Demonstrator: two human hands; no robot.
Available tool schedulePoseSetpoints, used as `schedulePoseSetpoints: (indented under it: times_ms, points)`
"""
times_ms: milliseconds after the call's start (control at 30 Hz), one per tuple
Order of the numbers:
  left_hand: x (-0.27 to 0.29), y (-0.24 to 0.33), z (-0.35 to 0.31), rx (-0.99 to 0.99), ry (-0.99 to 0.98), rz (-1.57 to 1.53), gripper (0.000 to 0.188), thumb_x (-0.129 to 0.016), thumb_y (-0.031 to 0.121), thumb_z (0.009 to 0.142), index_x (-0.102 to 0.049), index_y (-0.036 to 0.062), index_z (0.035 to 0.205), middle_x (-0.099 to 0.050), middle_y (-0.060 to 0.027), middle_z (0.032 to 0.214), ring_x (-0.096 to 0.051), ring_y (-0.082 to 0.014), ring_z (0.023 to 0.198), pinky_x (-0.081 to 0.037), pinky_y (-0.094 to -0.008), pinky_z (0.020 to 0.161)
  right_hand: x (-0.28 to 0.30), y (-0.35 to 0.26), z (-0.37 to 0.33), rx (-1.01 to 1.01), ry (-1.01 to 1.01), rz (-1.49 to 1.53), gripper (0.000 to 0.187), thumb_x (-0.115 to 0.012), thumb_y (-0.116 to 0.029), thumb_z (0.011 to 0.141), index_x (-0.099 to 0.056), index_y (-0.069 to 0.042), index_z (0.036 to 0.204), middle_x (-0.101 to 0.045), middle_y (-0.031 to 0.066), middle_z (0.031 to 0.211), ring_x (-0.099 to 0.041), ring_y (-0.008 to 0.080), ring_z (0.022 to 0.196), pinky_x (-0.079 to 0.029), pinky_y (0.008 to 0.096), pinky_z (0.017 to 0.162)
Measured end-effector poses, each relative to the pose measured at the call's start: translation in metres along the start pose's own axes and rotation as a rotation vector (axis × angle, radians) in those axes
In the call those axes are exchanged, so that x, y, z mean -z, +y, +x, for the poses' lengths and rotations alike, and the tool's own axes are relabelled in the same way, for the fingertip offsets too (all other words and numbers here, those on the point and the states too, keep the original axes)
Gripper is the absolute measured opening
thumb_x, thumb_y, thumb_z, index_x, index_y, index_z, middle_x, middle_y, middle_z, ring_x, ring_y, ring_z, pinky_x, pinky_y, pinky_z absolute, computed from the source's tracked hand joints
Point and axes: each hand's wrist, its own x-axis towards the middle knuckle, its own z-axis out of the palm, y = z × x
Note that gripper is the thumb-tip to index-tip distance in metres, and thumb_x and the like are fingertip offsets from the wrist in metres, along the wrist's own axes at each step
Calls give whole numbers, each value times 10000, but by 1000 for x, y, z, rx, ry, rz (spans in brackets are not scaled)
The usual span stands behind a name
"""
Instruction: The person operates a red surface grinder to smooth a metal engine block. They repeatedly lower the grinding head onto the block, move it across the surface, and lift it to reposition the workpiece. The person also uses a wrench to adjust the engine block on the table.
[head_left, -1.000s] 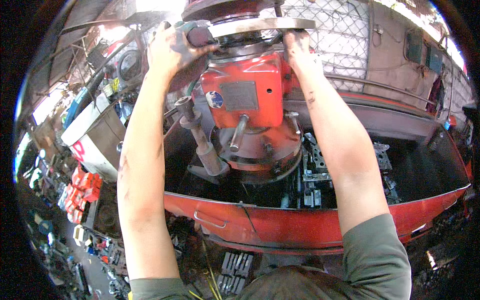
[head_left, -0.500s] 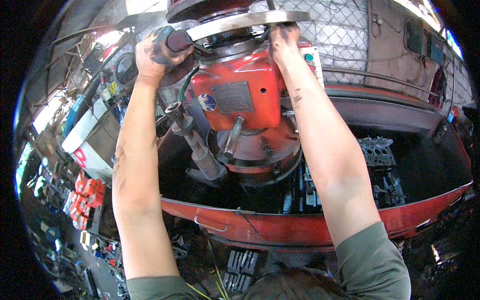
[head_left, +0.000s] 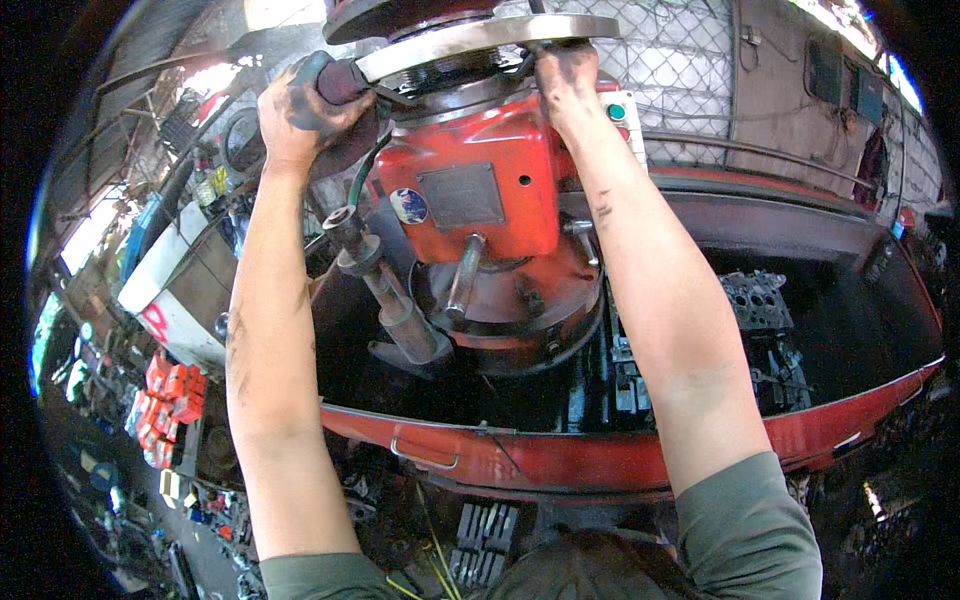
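A large steel handwheel [head_left: 480,45] sits at the top of the view, over a red machine head [head_left: 400,170] with a plate and a round sticker on its front. My left hand [head_left: 292,118], stained dark, is closed around the dark handle [head_left: 342,80] at the wheel's left. Under the right part of the rim, my right hand [head_left: 568,78] is closed with its fingers curled at the wheel; the rim partly hides them. Both arms reach up and forward. Below the head, a short metal lever [head_left: 466,278] sticks out above a round base [head_left: 530,325].
A red-edged tray [head_left: 560,455] surrounds the machine's base. Inside it, at right, lies a metal engine cylinder head [head_left: 757,300]. A control box with a green button [head_left: 617,111] is beside my right forearm. Red boxes [head_left: 172,400] are stacked at left, near a white drum [head_left: 185,290].
My left hand and the handle have shifted slightly left, and the wheel sits a little further left and higher. The whole view has moved slightly too. Both hands keep their grip.
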Motion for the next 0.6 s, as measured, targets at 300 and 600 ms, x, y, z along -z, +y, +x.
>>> schedulePoseSetpoints:
  times_ms: [300, 600]
  points:
    - [18, 18, -5, 129, -65, -3, 561, -735, 448, 699, -618, 55, 1081, -605, -191, 1091, -564, -358, 1034, -432, -450, 904, 60, 43, -94, -337, -360, -157, 444, -565, -324, 930, -528, 34, 1190, -616, 145, 1156, -556, 230, 1066, -424, 331, 936]
    - [36, 131, -89, 804, -450, -673, 335, -595, 244, 880, -534, 21, 1123, -544, -140, 1115, -505, -247, 1049, -399, -382, 938, 130, 48, -183, -755, -822, -658, 487, -532, -299, 907, -409, 57, 1216, -608, 258, 1081, -582, 350, 1032, -448, 406, 853]
